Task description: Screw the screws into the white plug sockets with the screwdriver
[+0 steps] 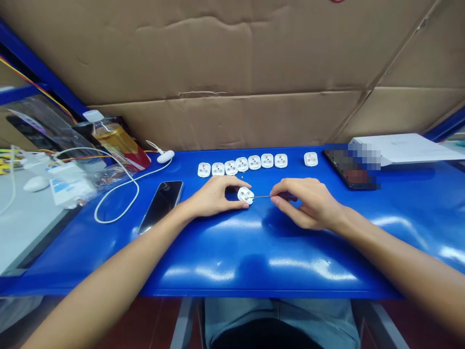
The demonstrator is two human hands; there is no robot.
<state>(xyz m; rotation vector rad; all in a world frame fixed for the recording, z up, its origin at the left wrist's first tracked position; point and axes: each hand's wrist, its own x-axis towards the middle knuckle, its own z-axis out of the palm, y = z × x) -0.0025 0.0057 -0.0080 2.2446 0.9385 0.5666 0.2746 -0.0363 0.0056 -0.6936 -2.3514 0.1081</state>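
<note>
My left hand [222, 196] pinches a small white plastic plug piece [246, 195] between thumb and fingers, just above the blue table surface. Metal contacts show on the piece's upper face. In my right hand [308, 201] is a thin screwdriver [262, 197], its slim metal shaft pointing left. The shaft's tip meets the piece near its lower metal contact, while my fingers mostly cover the handle. Behind my hands several similar white pieces [254, 162] stand in a row, contacts up. One more white piece [311, 159] sits apart to the right.
A phone [162, 206] and a looped white cable [136, 186] lie on the left. Behind them leans a bottle [112, 140] of yellow liquid. At the right are a dark phone [348, 169] and a white box [407, 148]. A cardboard wall [232, 63] closes off the back.
</note>
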